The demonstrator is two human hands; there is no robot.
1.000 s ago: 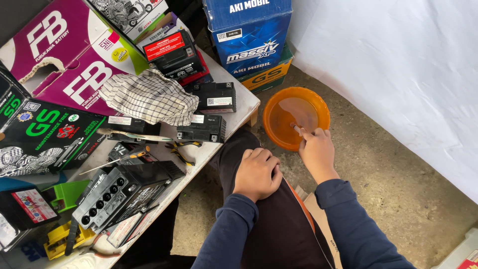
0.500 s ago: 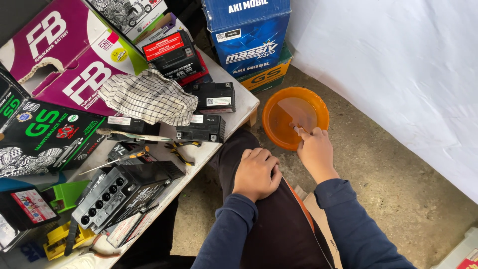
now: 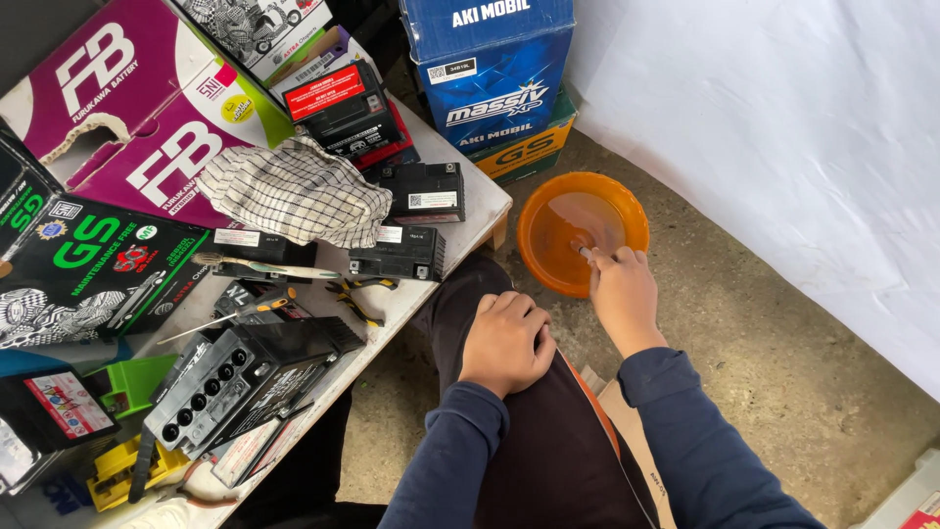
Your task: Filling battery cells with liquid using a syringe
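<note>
My right hand (image 3: 622, 296) reaches over the near rim of an orange plastic basin (image 3: 548, 211) on the ground and grips a small white stick-like object (image 3: 584, 253) whose tip dips into the liquid inside. My left hand (image 3: 504, 341) rests loosely closed on my knee in dark trousers, holding nothing. Both sleeves are dark blue.
A white bench (image 3: 470, 220) on my left carries small black batteries (image 3: 397, 253), a larger black battery (image 3: 235, 377), a checked cloth (image 3: 294, 191), a toothbrush (image 3: 259, 264), a screwdriver and pliers. Purple, green and blue cartons (image 3: 490, 69) stand behind. A white sheet (image 3: 783, 127) hangs at right.
My right hand has shifted very slightly in the basin with the white object. My left hand stays on the knee.
</note>
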